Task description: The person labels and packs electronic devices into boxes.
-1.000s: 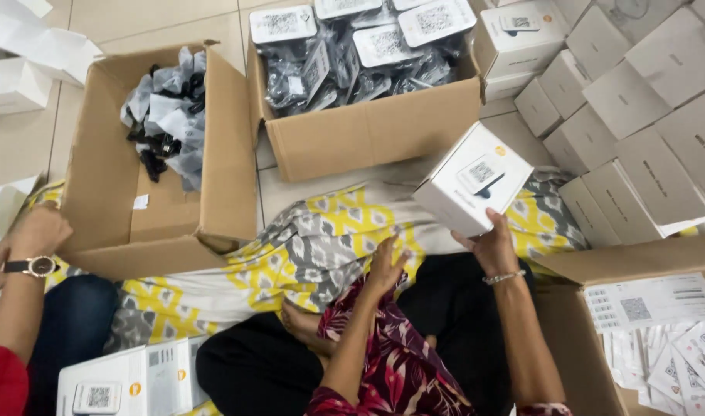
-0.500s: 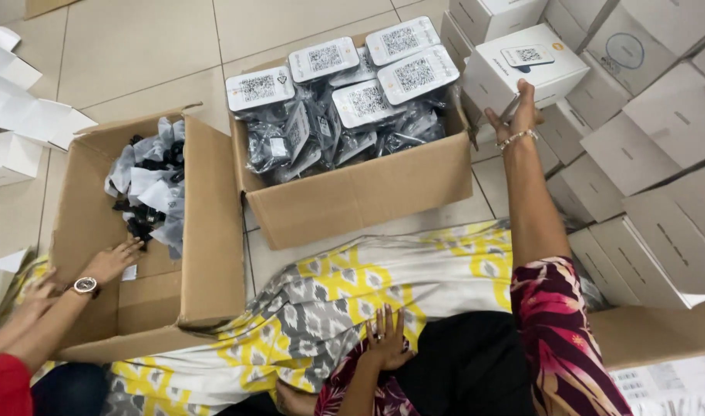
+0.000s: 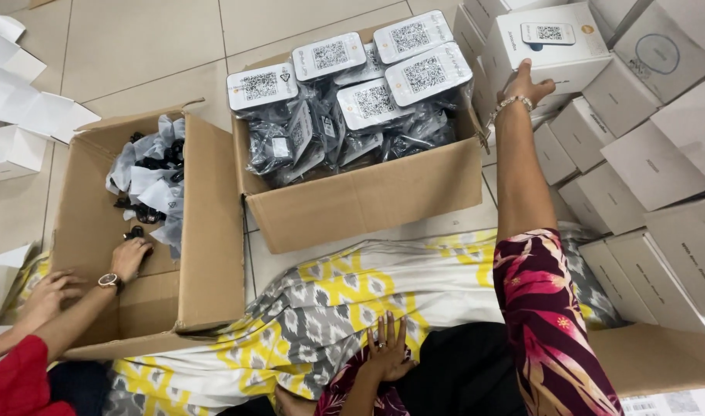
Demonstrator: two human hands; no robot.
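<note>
Fingers of the right hand point(image 3: 522, 83) press against a white box point(image 3: 549, 42) at the upper right of the frame, atop a stack. Left hand point(image 3: 387, 350) rests flat, fingers spread, on patterned cloth point(image 3: 329, 308) at bottom centre.

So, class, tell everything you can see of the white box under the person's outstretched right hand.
The white box is a squarish carton of what looks like smooth card, closed. A small label sits on its top face and there is faint print on its side. It rests on top of a stack of similar white boxes, tilted slightly, beside the open cardboard box of bagged items. The right hand touches its lower front edge, fingers pressed against it.
</note>
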